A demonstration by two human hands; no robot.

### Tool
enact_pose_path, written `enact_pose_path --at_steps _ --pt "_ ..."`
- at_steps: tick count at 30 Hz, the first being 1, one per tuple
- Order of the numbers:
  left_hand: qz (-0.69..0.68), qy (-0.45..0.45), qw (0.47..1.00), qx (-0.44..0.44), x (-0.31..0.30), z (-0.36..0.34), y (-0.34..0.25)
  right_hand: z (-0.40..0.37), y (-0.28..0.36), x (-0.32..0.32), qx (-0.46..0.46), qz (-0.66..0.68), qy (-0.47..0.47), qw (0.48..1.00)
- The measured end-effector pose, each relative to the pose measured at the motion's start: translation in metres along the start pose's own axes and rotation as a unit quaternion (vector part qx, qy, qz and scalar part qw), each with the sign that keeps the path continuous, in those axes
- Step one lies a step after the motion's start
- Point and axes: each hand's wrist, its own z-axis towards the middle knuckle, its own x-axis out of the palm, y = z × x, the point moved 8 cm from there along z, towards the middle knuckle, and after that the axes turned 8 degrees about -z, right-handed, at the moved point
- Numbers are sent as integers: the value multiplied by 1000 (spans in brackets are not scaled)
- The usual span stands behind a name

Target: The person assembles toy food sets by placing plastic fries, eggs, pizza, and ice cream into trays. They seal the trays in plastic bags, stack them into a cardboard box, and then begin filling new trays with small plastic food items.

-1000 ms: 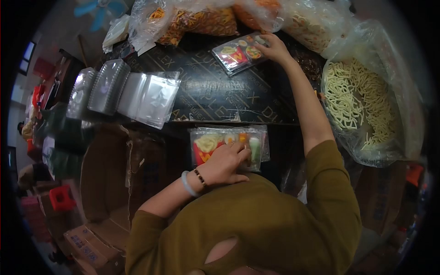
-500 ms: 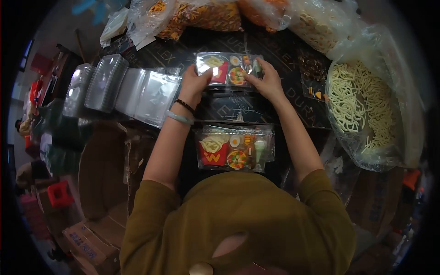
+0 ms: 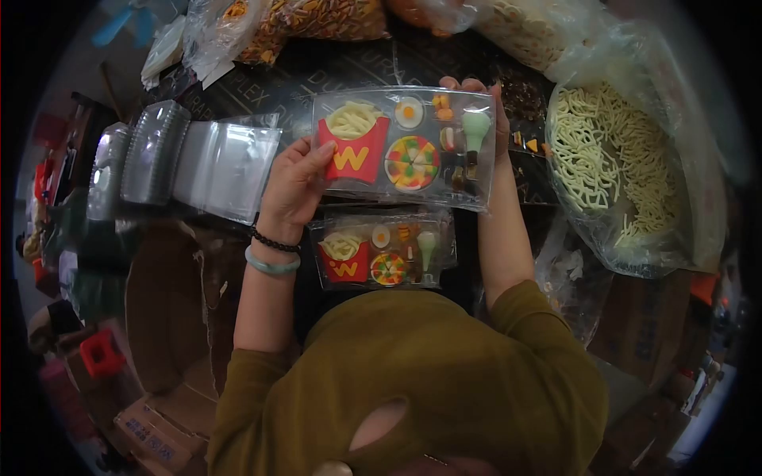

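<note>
A clear plastic pack of toy food (image 3: pixel 403 147) is raised in front of me, held at both ends. Inside show a red fries box with a yellow W, a fried egg, a round pizza and a pale green ice-cream-like piece. My left hand (image 3: pixel 295 184) is closed on its left edge, thumb on the front. At the right end my right hand (image 3: pixel 500 119) grips the pack, with fingertips over the top edge and the rest partly hidden behind it. Below, nearer my body, lies a similar filled pack (image 3: pixel 367 258).
Left on the dark table are stacked clear plastic trays (image 3: pixel 155 155) and flat clear sleeves (image 3: pixel 221 166). A bag of toy fries (image 3: pixel 587 151) lies right. Bags of small colored pieces (image 3: pixel 333 20) line the back. An open cardboard box (image 3: pixel 163 309) stands lower left.
Both hands have lifted the pack off the table toward me and tilted its face up to view. My head view has shifted slightly.
</note>
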Motion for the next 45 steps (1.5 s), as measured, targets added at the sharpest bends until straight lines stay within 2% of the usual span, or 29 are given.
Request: enact_pose_path --at_steps 3,6,8,10,13,16,19,20,24,26,28,29,30,32,33,36,37,38,39,40,42,44,45 --pt "-24 -13 999 -40 -3 -2 12 0 -2 13 -54 65 37 996" --pt "-57 -5 997 -60 0 -1 23 -3 2 3 -150 5 4 989" --pt "-71 -8 997 -44 0 -3 23 -12 13 -2 -127 -103 -102 981" --pt "-69 -28 997 -7 0 -9 17 -17 29 -9 -102 -222 -149 958" --pt "5 -53 995 89 11 -22 -9 -28 46 -12 -22 -391 -180 903" --pt "5 -44 997 70 10 -21 -6 -29 56 -1 -28 -459 -162 873" --pt "-38 -48 998 -17 5 -14 10 -19 50 17 -96 -344 -131 925" --pt "-56 -23 998 -36 8 -10 16 -19 52 23 -117 -320 -165 926" --pt "-86 -27 994 -55 34 -12 17 -15 58 12 -101 -258 -199 940" --pt "-106 21 993 -54 50 -13 16 -13 63 6 -147 -205 -234 939" --pt "-115 112 985 -59 89 -24 6 -9 76 38 -163 -144 -96 971" --pt "-120 168 976 -64 106 -29 2 -16 82 31 -208 -38 -140 967" --pt "-101 180 978 -33 124 -35 -6 -21 81 22 -251 69 -177 949" --pt "-39 221 974 -11 158 -52 -23 -22 108 74 -242 -131 -153 949" --pt "15 218 976 17 164 -52 -27 -22 123 81 -264 -245 -146 921" --pt "80 218 969 82 205 -68 -42 -15 151 50 -252 -341 -159 892" --pt "69 245 964 79 217 -73 -46 -11 151 32 -208 -209 -232 927" --pt "60 267 959 73 226 -78 -49 -20 164 50 -247 -346 -200 882" --pt "70 269 957 84 236 -84 -53 -30 175 76 -295 -466 -179 814" --pt "79 271 954 97 246 -89 -57 -30 177 67 -249 -395 -214 858" --pt "88 262 953 127 269 -103 -65 -32 188 72 -244 -399 -233 852" --pt "131 280 939 149 280 -110 -73 -31 197 105 -319 -549 -203 745" --pt "156 286 927 184 285 -113 -80 -31 205 109 -318 -570 -199 731"
